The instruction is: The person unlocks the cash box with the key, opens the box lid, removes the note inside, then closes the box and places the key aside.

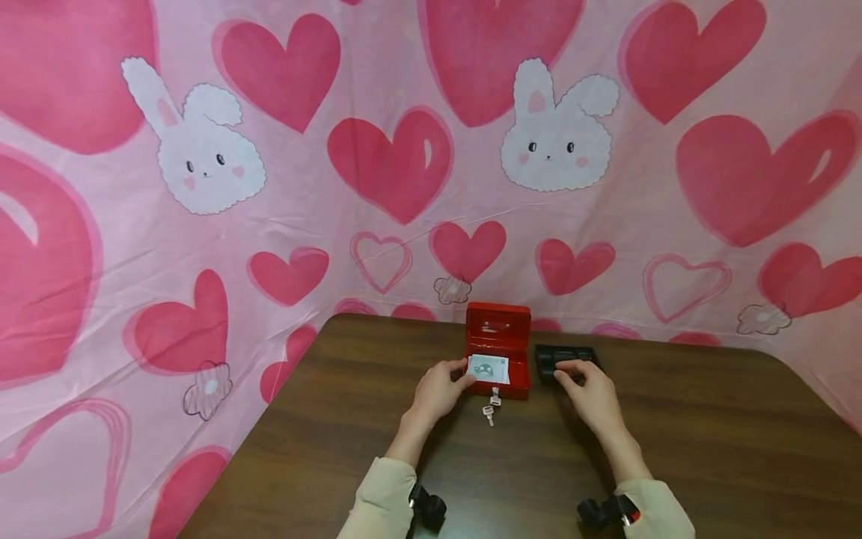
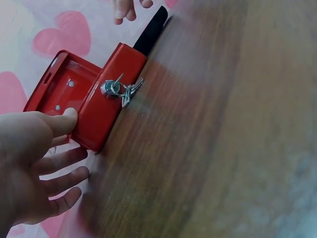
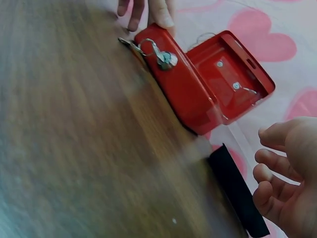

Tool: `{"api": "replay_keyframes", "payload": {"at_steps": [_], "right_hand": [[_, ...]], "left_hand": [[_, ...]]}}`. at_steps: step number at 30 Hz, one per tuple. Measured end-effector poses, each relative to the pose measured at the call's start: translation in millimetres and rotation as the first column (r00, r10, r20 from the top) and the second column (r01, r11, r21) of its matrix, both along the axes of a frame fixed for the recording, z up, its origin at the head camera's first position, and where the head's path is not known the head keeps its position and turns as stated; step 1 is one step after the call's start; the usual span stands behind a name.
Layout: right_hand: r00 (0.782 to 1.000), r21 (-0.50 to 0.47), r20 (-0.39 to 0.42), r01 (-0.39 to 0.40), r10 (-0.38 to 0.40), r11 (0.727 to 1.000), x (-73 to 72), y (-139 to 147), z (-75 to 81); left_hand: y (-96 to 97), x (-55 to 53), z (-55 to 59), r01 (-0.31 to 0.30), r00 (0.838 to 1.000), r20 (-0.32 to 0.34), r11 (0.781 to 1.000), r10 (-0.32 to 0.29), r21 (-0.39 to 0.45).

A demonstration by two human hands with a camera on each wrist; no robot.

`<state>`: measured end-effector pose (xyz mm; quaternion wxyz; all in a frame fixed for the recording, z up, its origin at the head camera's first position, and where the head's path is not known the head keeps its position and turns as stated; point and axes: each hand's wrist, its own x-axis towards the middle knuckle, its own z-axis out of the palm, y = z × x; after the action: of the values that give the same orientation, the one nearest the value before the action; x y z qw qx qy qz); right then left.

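Note:
A red metal cash box [image 1: 498, 391] stands on the table with its lid [image 1: 498, 327] raised. Pale banknotes [image 1: 489, 369] lie in it. My left hand [image 1: 439, 389] holds the box's left side, thumb over the rim and the other fingers along the outer wall. From the lock at the front hangs a ring of keys [image 2: 130, 91]. To the right of the box is a black compartmented tray [image 1: 547, 355]. Over this tray is my right hand [image 1: 594, 397], its fingers loosely bent with nothing between them, as the right wrist view shows.
The brown wooden table [image 1: 323, 442] reaches back to a pink cloth backdrop [image 1: 296, 224] with hearts and rabbits. Box and tray sit side by side near the table's far edge. A small black camera is strapped at each wrist.

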<state>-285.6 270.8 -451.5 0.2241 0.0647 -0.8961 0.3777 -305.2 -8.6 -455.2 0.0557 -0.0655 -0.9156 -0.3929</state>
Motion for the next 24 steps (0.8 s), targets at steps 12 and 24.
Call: {"api": "replay_keyframes", "payload": {"at_steps": [12,24], "right_hand": [[0.998,0.003,0.041,-0.047,0.047,0.999,-0.5,-18,-2.0],[0.986,0.046,0.076,-0.152,0.148,0.987,-21.0,-46,10.5]], "left_hand": [[1.1,4.5,-0.7,-0.006,1.000,-0.029,0.999,0.005,-0.033],[-0.9,3.1,-0.3,-0.011,1.000,-0.029,1.000,0.011,-0.014]]}}
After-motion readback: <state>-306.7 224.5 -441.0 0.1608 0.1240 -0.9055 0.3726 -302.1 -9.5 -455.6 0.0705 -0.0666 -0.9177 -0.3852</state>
